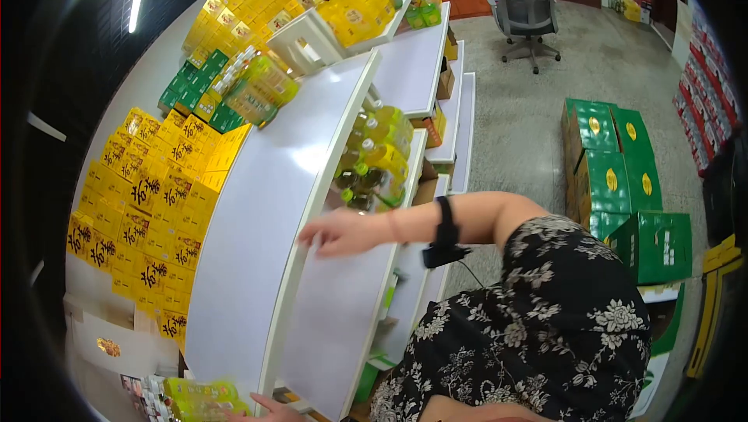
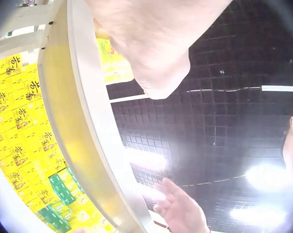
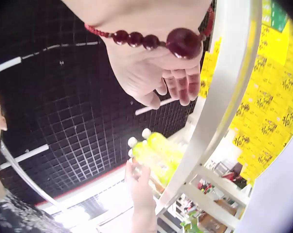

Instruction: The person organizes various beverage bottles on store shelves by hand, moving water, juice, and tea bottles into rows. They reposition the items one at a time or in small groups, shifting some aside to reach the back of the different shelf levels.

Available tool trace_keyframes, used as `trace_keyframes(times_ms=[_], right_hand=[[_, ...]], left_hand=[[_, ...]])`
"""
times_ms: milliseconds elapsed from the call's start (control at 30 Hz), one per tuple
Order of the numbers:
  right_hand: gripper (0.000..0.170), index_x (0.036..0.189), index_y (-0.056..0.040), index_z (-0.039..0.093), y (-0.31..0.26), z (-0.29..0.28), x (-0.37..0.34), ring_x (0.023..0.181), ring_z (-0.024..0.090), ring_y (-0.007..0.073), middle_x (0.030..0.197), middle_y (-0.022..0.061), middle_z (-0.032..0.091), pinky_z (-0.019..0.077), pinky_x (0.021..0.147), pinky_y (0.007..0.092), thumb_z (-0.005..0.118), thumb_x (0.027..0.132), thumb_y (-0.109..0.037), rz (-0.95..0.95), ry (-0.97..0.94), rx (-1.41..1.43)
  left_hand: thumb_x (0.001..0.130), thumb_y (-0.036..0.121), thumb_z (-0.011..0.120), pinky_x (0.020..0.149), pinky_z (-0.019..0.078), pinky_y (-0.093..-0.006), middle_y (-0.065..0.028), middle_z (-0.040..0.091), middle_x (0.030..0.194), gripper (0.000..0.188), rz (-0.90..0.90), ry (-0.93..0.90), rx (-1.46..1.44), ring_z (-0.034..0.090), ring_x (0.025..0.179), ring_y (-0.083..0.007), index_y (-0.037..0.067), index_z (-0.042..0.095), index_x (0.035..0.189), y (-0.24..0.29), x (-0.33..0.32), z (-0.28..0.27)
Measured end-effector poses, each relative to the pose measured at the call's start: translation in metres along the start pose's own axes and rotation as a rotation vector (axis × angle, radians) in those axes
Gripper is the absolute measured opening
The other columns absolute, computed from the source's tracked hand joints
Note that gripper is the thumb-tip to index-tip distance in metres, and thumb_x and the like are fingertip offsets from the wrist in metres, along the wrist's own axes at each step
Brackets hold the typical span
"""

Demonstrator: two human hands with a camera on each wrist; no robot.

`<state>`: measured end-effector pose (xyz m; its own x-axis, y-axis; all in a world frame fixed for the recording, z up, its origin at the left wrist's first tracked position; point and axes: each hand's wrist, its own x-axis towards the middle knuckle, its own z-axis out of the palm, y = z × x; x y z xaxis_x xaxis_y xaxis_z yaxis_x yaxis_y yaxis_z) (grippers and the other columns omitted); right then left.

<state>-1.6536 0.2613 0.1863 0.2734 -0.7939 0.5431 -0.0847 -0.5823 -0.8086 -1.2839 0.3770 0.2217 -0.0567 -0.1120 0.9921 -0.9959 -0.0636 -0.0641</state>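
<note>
My right hand (image 1: 339, 233), a black strap on its wrist, hangs over the front edge of a white shelf (image 1: 249, 211) with fingers loosely bent and nothing held. In the right wrist view this hand (image 3: 158, 77) wears a red bead bracelet. At the bottom of the head view, my left hand (image 1: 273, 410) is beside yellow-green bottles (image 1: 199, 395) at the shelf's near end. The right wrist view shows the left hand (image 3: 142, 194) with fingertips against the bottles (image 3: 158, 153). Its palm (image 2: 156, 48) covers part of a yellow label (image 2: 115, 63) in the left wrist view.
More oil bottles (image 1: 261, 87) stand at the shelf's far end, others (image 1: 378, 149) on a lower shelf. Yellow boxes (image 1: 148, 188) are stacked behind. Green cartons (image 1: 608, 180) stand on the floor to the right; a grey chair (image 1: 527, 9) is beyond.
</note>
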Motion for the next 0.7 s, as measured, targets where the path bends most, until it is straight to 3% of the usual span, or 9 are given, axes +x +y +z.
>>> trace_keyframes(times_ms=[33,67,100,133,200,300,333,533,700], right_hand=[[0.038,0.118,-0.0042,0.056,0.016,-0.043,-0.023,0.088,0.061,0.0171,0.099,0.0075,0.064,0.0505,0.081,0.0306,0.062,0.083,-0.016,-0.002,0.095,-0.061],[0.038,0.117,-0.0046,0.058,0.024,-0.083,-0.049,0.087,0.061,0.0165,0.099,0.0070,0.064,0.0504,0.080,0.0298,0.063,0.082,-0.017,0.120,0.170,0.021],[0.036,0.116,-0.0041,0.059,0.043,-0.121,-0.078,0.086,0.061,0.0155,0.100,0.0064,0.065,0.0502,0.079,0.0286,0.064,0.082,-0.018,0.153,0.283,0.024],[0.034,0.114,-0.0034,0.060,0.054,-0.157,-0.108,0.085,0.061,0.0137,0.100,0.0056,0.066,0.0500,0.079,0.0281,0.064,0.082,-0.017,0.212,0.421,-0.072],[0.032,0.112,-0.0017,0.061,0.075,-0.219,-0.169,0.082,0.061,0.0120,0.095,0.0057,0.065,0.0504,0.076,0.0257,0.062,0.084,-0.017,0.302,0.633,-0.044],[0.030,0.112,-0.0018,0.060,0.080,-0.285,-0.255,0.076,0.060,0.0111,0.092,0.0041,0.064,0.0494,0.068,0.0236,0.062,0.085,-0.015,0.467,0.941,0.104],[0.030,0.112,-0.0021,0.060,0.083,-0.300,-0.282,0.075,0.059,0.0103,0.091,0.0035,0.063,0.0487,0.065,0.0229,0.061,0.085,-0.015,0.508,1.048,0.137],[0.030,0.114,-0.0031,0.058,0.086,-0.351,-0.405,0.070,0.057,0.0095,0.087,0.0032,0.063,0.0448,0.058,0.0206,0.059,0.086,-0.013,0.608,1.428,0.281],[0.028,0.115,-0.0039,0.057,0.083,-0.369,-0.466,0.067,0.056,0.0098,0.084,0.0023,0.061,0.0448,0.057,0.0214,0.058,0.088,-0.011,0.550,1.687,0.440]], left_hand=[[0.085,0.032,0.066,0.092,0.0373,-0.0574,-0.0277,0.046,0.127,0.067,-0.018,-0.097,-0.045,0.046,0.113,-0.0453,-0.008,0.038,0.132,0.025,-0.004,-0.001],[0.086,0.032,0.065,0.092,0.0374,-0.0576,-0.0267,0.044,0.130,0.067,-0.036,-0.193,-0.093,0.045,0.116,-0.0440,-0.007,0.037,0.133,0.048,-0.007,0.001],[0.088,0.017,0.062,0.092,0.0397,-0.0421,-0.0213,0.042,0.132,0.058,-0.097,-0.303,-0.191,0.047,0.105,-0.0338,-0.004,0.036,0.135,0.065,-0.014,0.009],[0.088,0.017,0.062,0.092,0.0397,-0.0421,-0.0213,0.042,0.132,0.058,-0.099,-0.306,-0.192,0.047,0.105,-0.0338,-0.004,0.036,0.135,0.088,-0.021,0.022],[0.087,0.013,0.063,0.093,0.0413,-0.0411,-0.0198,0.043,0.134,0.059,0.006,-0.309,-0.514,0.046,0.114,-0.0341,-0.004,0.035,0.136,0.141,-0.034,0.053],[0.085,0.009,0.060,0.089,0.0412,-0.0381,-0.0178,0.046,0.129,0.052,-0.037,-0.460,-0.769,0.049,0.101,-0.0301,-0.003,0.040,0.131,0.250,-0.027,0.068],[0.084,0.008,0.061,0.089,0.0412,-0.0382,-0.0172,0.047,0.128,0.053,-0.065,-0.568,-0.777,0.049,0.099,-0.0295,-0.002,0.040,0.132,0.279,-0.024,0.069],[0.083,0.006,0.061,0.086,0.0406,-0.0365,-0.0108,0.047,0.126,0.057,-0.102,-0.792,-1.120,0.046,0.100,-0.0201,0.002,0.039,0.135,0.415,-0.027,0.105],[0.085,-0.002,0.057,0.078,0.0452,-0.0242,-0.0107,0.046,0.123,0.055,-0.203,-1.051,-1.469,0.046,0.098,-0.0135,0.001,0.038,0.136,0.510,-0.045,0.145]])
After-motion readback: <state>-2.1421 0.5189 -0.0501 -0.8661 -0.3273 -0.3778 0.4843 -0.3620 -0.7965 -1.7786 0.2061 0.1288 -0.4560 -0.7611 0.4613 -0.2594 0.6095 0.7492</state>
